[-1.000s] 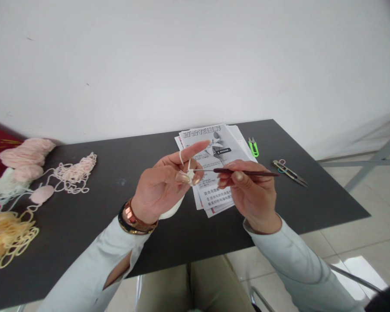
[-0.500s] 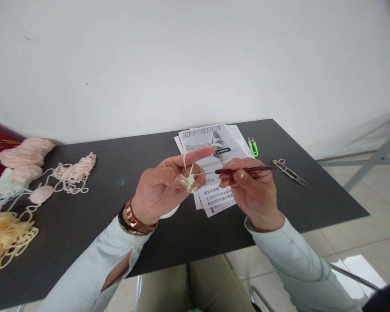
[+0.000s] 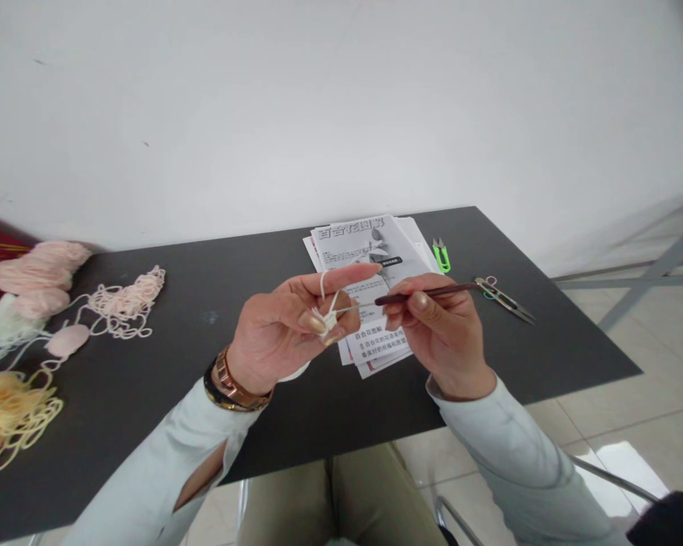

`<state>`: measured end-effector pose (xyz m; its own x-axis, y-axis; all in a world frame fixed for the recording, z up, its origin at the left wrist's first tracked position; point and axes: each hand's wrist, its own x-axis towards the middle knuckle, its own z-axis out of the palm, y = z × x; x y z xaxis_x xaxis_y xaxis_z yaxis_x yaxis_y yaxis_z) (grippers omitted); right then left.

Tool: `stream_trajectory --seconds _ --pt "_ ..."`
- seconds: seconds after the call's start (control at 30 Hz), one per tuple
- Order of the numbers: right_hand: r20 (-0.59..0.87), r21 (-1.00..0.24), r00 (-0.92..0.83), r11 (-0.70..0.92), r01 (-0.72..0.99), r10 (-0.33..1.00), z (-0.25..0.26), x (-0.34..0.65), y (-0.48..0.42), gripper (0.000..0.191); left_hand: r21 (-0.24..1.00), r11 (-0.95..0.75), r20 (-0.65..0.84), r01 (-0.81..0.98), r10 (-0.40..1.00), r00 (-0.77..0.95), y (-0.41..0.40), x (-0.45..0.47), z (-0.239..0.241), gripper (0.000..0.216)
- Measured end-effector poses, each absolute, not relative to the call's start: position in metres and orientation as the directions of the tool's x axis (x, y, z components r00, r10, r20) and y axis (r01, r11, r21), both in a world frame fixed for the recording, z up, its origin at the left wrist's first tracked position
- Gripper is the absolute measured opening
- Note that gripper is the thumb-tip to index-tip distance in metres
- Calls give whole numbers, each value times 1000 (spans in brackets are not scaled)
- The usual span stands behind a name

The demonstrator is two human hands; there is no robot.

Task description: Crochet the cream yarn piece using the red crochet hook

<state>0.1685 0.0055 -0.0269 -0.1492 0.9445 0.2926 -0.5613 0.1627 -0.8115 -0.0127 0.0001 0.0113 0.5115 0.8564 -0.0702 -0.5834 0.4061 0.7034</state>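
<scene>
Between the thumb and fingers of my left hand (image 3: 287, 326) is pinched a small white crochet piece (image 3: 328, 321). White yarn loops from it up over the outstretched index finger. My right hand (image 3: 444, 326) grips the dark brown handle of a crochet hook (image 3: 426, 293) like a pen. The hook's thin metal shaft points left, and its tip meets the white piece; the exact loop it sits in is too small to tell. Both hands are above the table, in front of printed sheets (image 3: 353, 246). Part of a white thing (image 3: 296, 371) shows beneath my left wrist, mostly hidden.
On the dark table (image 3: 205, 425), pink yarn (image 3: 39, 273), loose pale pink yarn (image 3: 128, 299) and yellow yarn (image 3: 11, 417) lie at the left. Green-handled snips (image 3: 441, 256) and metal snips (image 3: 506, 301) lie at the right. A white wall (image 3: 341, 106) stands behind.
The hook's shaft has tilted slightly, its tip now a little lower at the white piece. The left fingers have shifted slightly around it. The whole view has drifted a little.
</scene>
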Motion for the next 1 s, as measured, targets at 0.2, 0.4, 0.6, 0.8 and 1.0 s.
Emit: stream_trajectory --seconds 0.2,0.4,0.6,0.8,1.0 --pt "302 -806 -137 176 -566 943 -27 167 5 8 676 426 -47 -601 840 541 1 -14 10 55" --pt "342 -820 -164 208 -533 925 -28 170 7 6 663 440 -51 -606 833 550 1 -14 8 55" --pt "373 -806 -187 218 -550 909 -26 172 8 5 660 455 -70 -598 829 555 -1 -14 8 55" --pt "360 -808 -193 201 -554 913 -25 173 8 6 663 475 -82 -579 814 574 0 -13 8 55" --pt "293 -806 -179 143 -574 939 -27 169 6 7 689 439 -78 -577 836 543 -1 -12 9 54"
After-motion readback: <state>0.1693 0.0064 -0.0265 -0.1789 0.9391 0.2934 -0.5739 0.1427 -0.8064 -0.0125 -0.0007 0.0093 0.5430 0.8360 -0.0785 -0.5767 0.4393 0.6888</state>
